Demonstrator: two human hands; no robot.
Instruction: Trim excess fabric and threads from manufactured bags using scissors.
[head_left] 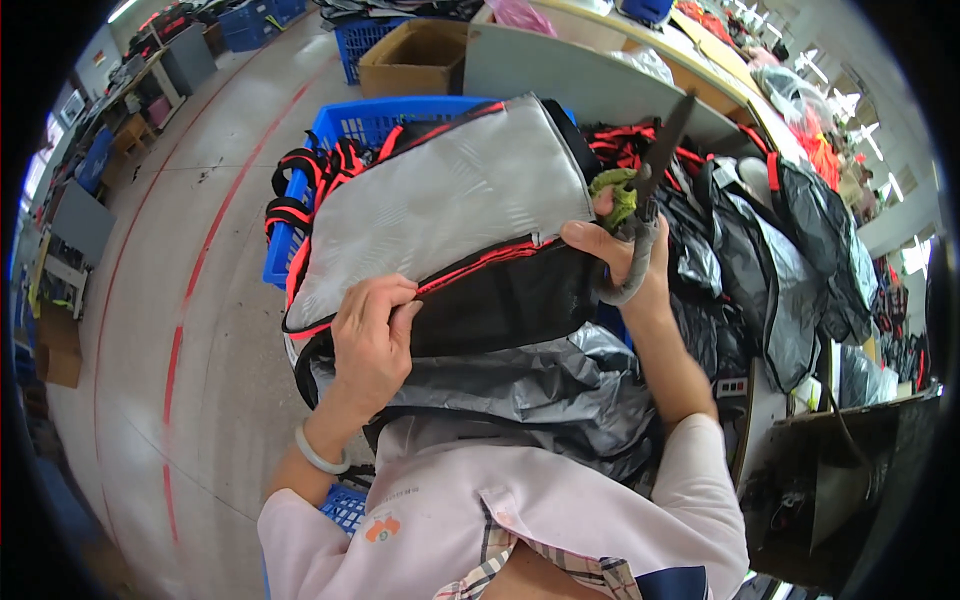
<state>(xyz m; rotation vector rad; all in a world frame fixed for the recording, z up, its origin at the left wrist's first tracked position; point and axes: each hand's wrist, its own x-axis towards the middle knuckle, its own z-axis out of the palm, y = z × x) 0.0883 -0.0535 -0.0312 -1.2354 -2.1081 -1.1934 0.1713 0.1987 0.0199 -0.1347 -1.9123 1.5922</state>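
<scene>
A black bag with a silver-grey panel (450, 190) and red edging lies before me, partly over a blue crate. My left hand (372, 335) is closed in a pinch on its red-trimmed edge, near the panel's lower side. At the bag's right end, my right hand (640, 262) grips a pair of scissors (667, 150) with dark blades pointing up and away and a grey-wrapped handle. That hand's thumb rests on the bag's corner. Yellow-green wrapping (618, 190) covers some of its fingertips. Crumpled silver-black material (500, 385) sits against my body below the bag.
The blue crate (280, 245) has black-and-red straps hanging over its left rim. More silver-and-black bags (790, 250) are heaped at the right. An open cardboard box (412, 62) stands at the far side. To the left runs a floor with red lines (180, 350).
</scene>
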